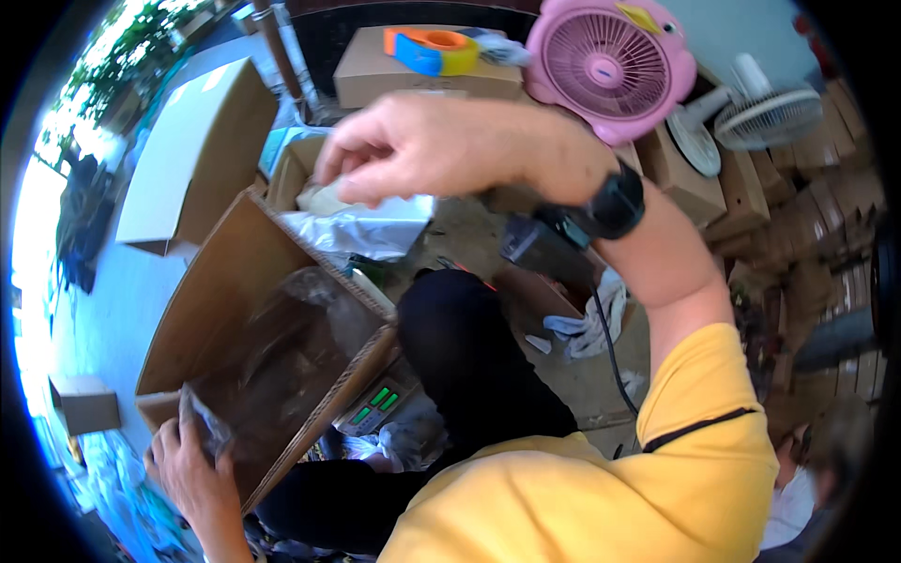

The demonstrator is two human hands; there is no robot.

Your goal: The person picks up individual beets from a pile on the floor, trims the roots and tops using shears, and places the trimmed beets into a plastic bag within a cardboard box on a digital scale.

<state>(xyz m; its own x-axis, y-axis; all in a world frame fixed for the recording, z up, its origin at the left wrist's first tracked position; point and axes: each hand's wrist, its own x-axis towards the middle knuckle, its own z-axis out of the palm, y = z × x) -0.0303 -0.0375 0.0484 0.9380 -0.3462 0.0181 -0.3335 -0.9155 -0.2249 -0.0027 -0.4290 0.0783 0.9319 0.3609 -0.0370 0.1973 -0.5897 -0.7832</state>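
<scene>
A large open cardboard box (202,300) stands tilted in front of me, left of my knee. Clear plastic film (314,286) lies inside it, over a brown interior whose contents I cannot make out. My left hand (195,474) is closed over the box's near left edge, fingers on the rim beside a fold of film. Raised past the box's far corner, my right hand (404,155) has its fingers curled together. A pale, blurred thing (322,199) shows just under the fingertips; whether they hold it is unclear. Behind it is a smaller open carton (293,169) with white plastic sheeting (361,230).
A scale with green digits (377,405) sits between the box and my leg. A pink fan (605,70) and a white fan (765,117) stand at the back right. An orange, yellow and blue ring-shaped thing (432,52) rests on a closed carton (404,89). A black cable (612,352) hangs right.
</scene>
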